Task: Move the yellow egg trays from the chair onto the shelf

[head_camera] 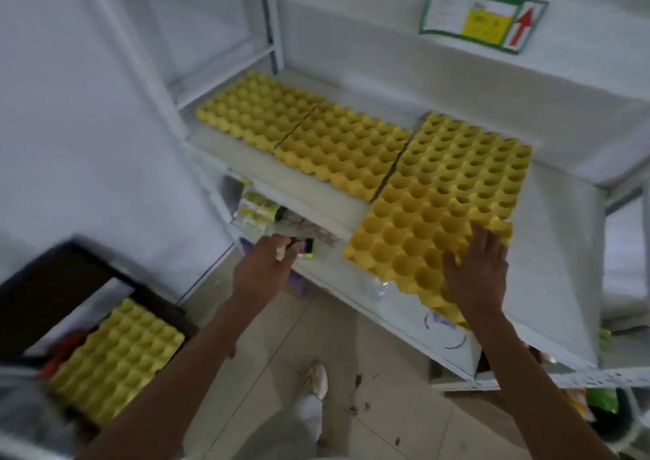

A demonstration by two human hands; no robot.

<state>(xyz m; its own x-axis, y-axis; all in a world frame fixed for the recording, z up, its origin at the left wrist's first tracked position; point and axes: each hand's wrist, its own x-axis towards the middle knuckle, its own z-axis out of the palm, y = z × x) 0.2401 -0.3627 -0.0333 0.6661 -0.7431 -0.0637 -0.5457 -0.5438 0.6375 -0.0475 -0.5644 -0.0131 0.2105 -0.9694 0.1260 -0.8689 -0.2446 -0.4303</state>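
Overhang at six o'clock: third tray [446, 199] is pressed by flat, spread right hand [475, 276]; tipping off shelf [313, 199] is risked. Left hand [263, 266] fingers loosely curled, empty.

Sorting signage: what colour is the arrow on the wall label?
Red, pointing up, on the label; clearest in the head view.

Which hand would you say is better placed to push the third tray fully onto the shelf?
The right hand: it lies flat on the overhanging near corner of the third tray. The left hand is off it, by the lower shelf.
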